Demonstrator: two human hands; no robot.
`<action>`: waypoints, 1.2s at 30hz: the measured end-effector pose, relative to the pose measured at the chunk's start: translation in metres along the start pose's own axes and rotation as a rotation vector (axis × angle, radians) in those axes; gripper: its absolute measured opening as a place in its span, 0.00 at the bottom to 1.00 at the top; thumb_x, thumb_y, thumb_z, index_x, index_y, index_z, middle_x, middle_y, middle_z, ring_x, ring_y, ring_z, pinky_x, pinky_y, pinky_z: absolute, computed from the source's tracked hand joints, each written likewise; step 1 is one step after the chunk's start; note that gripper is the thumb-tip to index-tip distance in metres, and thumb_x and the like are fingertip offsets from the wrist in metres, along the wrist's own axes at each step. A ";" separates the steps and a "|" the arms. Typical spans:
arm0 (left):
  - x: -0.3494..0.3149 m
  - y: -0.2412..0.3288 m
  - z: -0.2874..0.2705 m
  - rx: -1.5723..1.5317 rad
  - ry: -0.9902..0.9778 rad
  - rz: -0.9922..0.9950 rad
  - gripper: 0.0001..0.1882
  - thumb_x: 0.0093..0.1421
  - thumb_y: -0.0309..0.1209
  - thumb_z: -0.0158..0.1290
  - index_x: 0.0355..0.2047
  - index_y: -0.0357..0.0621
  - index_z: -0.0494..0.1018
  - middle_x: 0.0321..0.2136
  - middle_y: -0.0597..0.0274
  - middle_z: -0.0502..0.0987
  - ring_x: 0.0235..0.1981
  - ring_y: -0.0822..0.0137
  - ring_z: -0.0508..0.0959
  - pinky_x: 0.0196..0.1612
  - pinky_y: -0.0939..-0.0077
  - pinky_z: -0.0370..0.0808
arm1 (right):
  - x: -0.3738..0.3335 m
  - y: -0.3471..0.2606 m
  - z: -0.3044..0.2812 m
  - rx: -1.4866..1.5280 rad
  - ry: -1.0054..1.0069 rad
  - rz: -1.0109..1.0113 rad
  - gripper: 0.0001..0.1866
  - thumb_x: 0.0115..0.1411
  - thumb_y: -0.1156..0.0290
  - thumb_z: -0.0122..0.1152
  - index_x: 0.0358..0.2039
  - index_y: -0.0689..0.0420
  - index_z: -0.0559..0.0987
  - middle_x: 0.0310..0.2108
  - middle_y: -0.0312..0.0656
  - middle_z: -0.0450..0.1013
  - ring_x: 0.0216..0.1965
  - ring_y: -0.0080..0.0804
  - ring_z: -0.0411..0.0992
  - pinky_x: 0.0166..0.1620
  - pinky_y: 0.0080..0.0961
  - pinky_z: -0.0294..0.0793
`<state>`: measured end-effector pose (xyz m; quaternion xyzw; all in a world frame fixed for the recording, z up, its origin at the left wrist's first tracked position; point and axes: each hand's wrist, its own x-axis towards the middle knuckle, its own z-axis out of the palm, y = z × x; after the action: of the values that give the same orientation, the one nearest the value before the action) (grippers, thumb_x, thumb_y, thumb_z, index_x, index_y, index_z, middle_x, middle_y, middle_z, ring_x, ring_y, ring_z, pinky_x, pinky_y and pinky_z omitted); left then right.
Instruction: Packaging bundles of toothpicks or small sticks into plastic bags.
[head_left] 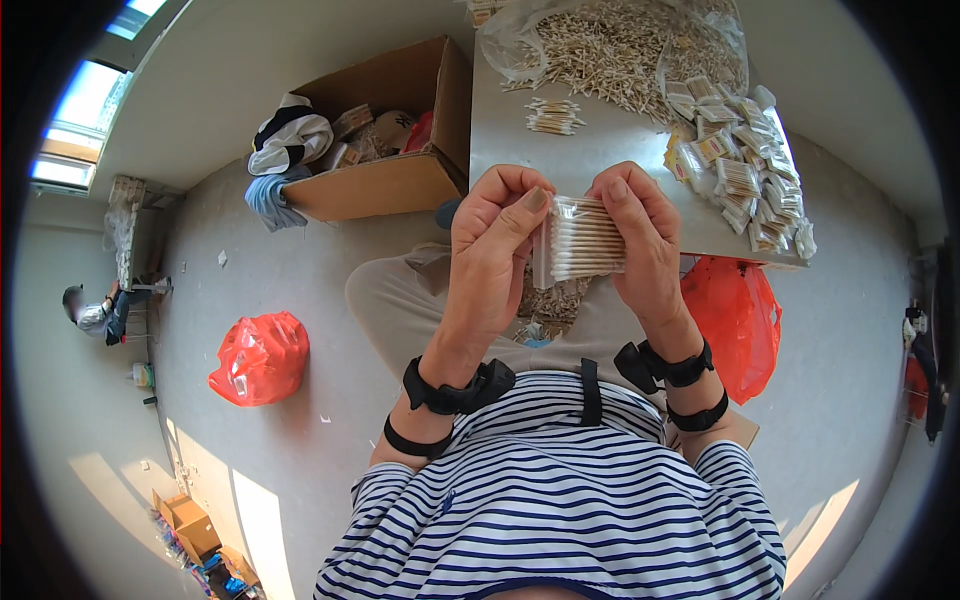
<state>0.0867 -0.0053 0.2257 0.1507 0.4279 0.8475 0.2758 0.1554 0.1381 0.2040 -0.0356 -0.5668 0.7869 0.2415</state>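
In front of my chest, a small clear plastic bag of cotton swabs (pixel 585 240) is stretched between both hands. The swabs lie side by side, with wooden sticks and white tips. My left hand (pixel 490 235) is closed on the bag's left end, thumb on top, near the swab tips. At the other end my right hand (pixel 643 232) pinches the bag, its thumb over the sticks. Beyond my hands, a small bundle of loose swabs (pixel 554 116) rests on the metal table (pixel 510 145). A large heap of loose swabs (pixel 610 50) covers the table's far part.
Filled swab packets (pixel 745 165) are piled at the table's right edge. An open cardboard box (pixel 375 190) holding clothes stands left of the table. Red plastic bags sit on the floor at left (pixel 262 358) and at right (pixel 730 325). Another person (pixel 95 315) sits far left.
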 end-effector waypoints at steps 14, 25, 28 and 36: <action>-0.007 -0.009 -0.002 -0.116 -0.044 0.067 0.04 0.71 0.24 0.51 0.43 0.37 0.72 0.39 0.64 0.78 0.39 0.78 0.78 0.48 0.81 0.77 | 0.000 0.005 0.005 0.198 -0.025 0.084 0.12 0.74 0.65 0.53 0.35 0.58 0.75 0.30 0.27 0.69 0.32 0.10 0.65 0.36 0.13 0.66; -0.004 -0.007 -0.004 -0.040 -0.015 0.043 0.02 0.70 0.25 0.51 0.40 0.39 0.71 0.34 0.67 0.77 0.35 0.81 0.75 0.42 0.85 0.73 | 0.000 0.001 0.005 -0.043 -0.023 -0.011 0.11 0.73 0.66 0.54 0.34 0.59 0.75 0.29 0.26 0.68 0.32 0.10 0.62 0.36 0.12 0.64; -0.005 -0.011 -0.002 0.180 -0.005 0.217 0.03 0.70 0.26 0.51 0.39 0.39 0.71 0.33 0.68 0.76 0.34 0.82 0.74 0.41 0.85 0.73 | -0.001 -0.002 0.006 -0.140 -0.001 -0.071 0.11 0.73 0.66 0.55 0.34 0.59 0.75 0.29 0.25 0.68 0.32 0.10 0.62 0.35 0.12 0.64; -0.012 -0.012 -0.001 -0.114 -0.022 0.053 0.07 0.70 0.25 0.52 0.47 0.40 0.70 0.41 0.68 0.74 0.41 0.81 0.73 0.48 0.85 0.71 | 0.001 0.006 0.008 0.189 0.099 0.085 0.11 0.72 0.67 0.56 0.33 0.58 0.75 0.29 0.26 0.69 0.31 0.09 0.63 0.34 0.13 0.64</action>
<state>0.1002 -0.0076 0.2149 0.1553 0.3718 0.8758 0.2658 0.1502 0.1301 0.2014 -0.0755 -0.4756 0.8436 0.2376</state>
